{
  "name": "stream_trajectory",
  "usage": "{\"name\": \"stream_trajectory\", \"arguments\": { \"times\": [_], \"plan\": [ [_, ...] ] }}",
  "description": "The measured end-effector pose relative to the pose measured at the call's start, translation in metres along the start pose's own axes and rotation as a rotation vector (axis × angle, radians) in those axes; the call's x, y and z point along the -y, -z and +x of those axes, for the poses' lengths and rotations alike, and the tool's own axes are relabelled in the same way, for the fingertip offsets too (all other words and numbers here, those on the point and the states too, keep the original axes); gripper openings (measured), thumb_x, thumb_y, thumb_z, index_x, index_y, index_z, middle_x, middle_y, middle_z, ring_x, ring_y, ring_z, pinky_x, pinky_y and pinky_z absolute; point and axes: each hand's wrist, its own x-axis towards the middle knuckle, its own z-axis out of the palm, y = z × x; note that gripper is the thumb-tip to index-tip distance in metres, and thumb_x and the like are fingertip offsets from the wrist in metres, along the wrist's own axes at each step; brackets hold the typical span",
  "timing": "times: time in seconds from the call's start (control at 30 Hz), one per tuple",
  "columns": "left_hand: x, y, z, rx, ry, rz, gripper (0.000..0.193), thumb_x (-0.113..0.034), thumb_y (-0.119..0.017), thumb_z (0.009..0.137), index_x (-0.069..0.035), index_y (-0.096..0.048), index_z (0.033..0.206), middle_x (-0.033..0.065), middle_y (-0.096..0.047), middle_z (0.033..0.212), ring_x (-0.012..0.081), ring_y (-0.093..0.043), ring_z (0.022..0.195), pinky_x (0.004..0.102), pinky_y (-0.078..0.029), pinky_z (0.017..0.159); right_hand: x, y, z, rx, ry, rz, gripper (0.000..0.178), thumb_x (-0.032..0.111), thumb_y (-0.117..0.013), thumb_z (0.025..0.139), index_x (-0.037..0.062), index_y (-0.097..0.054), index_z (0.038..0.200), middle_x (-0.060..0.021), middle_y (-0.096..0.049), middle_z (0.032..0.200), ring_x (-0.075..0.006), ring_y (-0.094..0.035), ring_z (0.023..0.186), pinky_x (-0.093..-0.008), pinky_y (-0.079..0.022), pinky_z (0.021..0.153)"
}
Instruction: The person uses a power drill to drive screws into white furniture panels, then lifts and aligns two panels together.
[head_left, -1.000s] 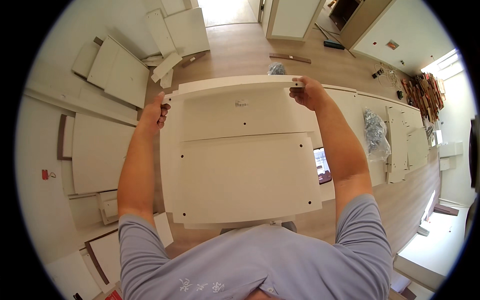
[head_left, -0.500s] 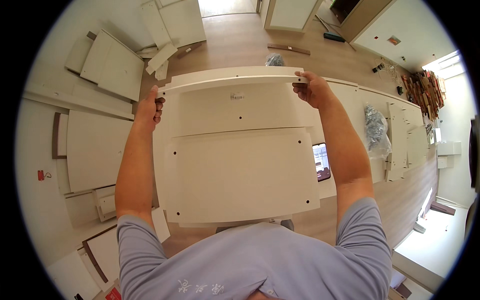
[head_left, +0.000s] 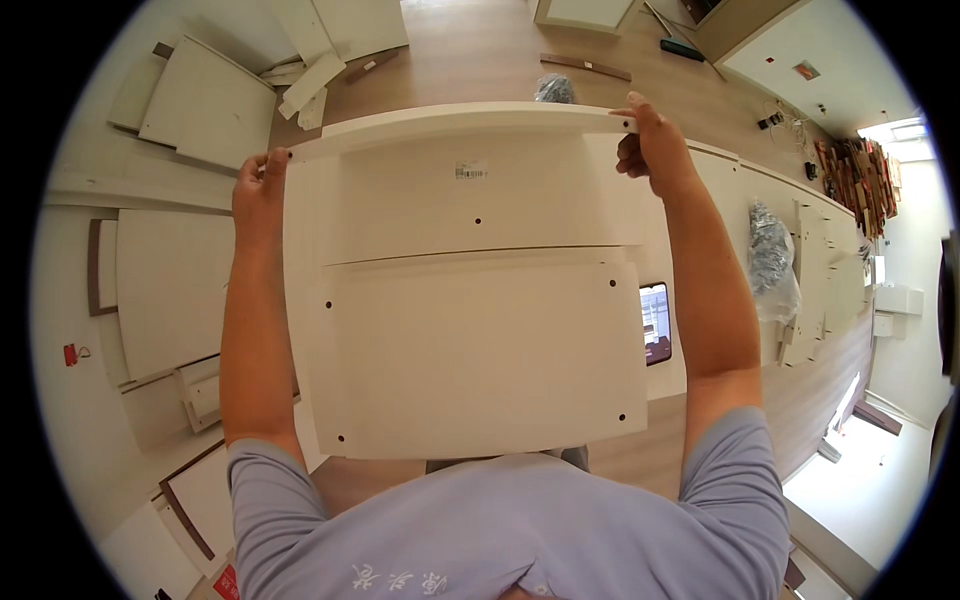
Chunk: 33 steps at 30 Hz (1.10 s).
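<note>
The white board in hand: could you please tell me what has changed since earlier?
The white board has moved up the picture and looks larger, perhaps nearer the camera; the left hand and right hand moved up with it, farther apart. Both still hold its ends; the phone still lies screen up.

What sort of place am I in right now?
Probably a room being fitted with furniture: a drilled white panel lies before you, more boards sit along the left, and brown strips are piled at the far right.
</note>
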Motion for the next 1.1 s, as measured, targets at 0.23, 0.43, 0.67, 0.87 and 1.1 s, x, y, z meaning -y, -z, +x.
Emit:
{"name": "stream_trajectory", "arguments": {
  "times": [0.23, 0.43, 0.67, 0.87, 1.1],
  "plan": [
    [-0.009, -0.016, 0.035, -0.01, 0.033, -0.069, 0.062, -0.065, -0.059, 0.099, -0.004, -0.066, 0.108, -0.0058, -0.046, 0.072, 0.0043, -0.038, 0.063, 0.0225, -0.031, 0.056, 0.016, -0.014, 0.049, -0.544, 0.958, -0.76, 0.051, 0.058, -0.056, 0.1, 0.011, -0.075, 0.094, -0.0104, -0.076, 0.099, -0.035, -0.068, 0.099, -0.0489, -0.054, 0.088],
    [-0.012, -0.018, 0.066, 0.042, 0.066, -0.008, 0.069, -0.073, -0.058, 0.095, -0.006, -0.066, 0.108, -0.0068, -0.04, 0.067, 0.0031, -0.031, 0.056, 0.0235, -0.023, 0.047, 0.026, -0.026, 0.063, -0.372, 1.15, -0.993, 0.049, 0.058, -0.07, 0.091, 0.0113, -0.074, 0.106, -0.0099, -0.075, 0.099, -0.031, -0.068, 0.103, -0.0462, -0.055, 0.085],
    [-0.028, -0.029, 0.089, 0.072, 0.219, -0.074, 0.07, -0.072, -0.061, 0.092, -0.005, -0.066, 0.113, -0.0073, -0.042, 0.067, 0.0021, -0.028, 0.052, 0.022, -0.02, 0.044, 0.068, -0.025, 0.094, -0.12, 0.735, -1.302, 0.069, 0.064, -0.079, 0.079, 0.0034, -0.073, 0.112, -0.0258, -0.073, 0.109, -0.0384, -0.071, 0.103, -0.0461, -0.054, 0.089],
    [-0.033, -0.035, 0.098, 0.105, 0.239, -0.125, 0.066, -0.068, -0.062, 0.093, -0.006, -0.065, 0.115, -0.0078, -0.039, 0.066, 0.0028, -0.028, 0.053, 0.0217, -0.02, 0.044, 0.082, -0.033, 0.097, -0.132, 0.686, -1.305, 0.069, 0.058, -0.08, 0.08, -0.0041, -0.072, 0.109, -0.0257, -0.073, 0.107, -0.0408, -0.07, 0.103, -0.0452, -0.054, 0.091],
    [-0.029, -0.038, 0.106, 0.119, 0.237, -0.139, 0.065, -0.067, -0.061, 0.094, -0.006, -0.064, 0.116, -0.0075, -0.042, 0.067, 0.0029, -0.027, 0.052, 0.0218, -0.022, 0.045, 0.084, -0.035, 0.093, -0.12, 0.662, -1.221, 0.068, 0.054, -0.08, 0.082, -0.0037, -0.071, 0.118, -0.0261, -0.072, 0.115, -0.0405, -0.069, 0.109, -0.0454, -0.053, 0.097]
  ]
}}
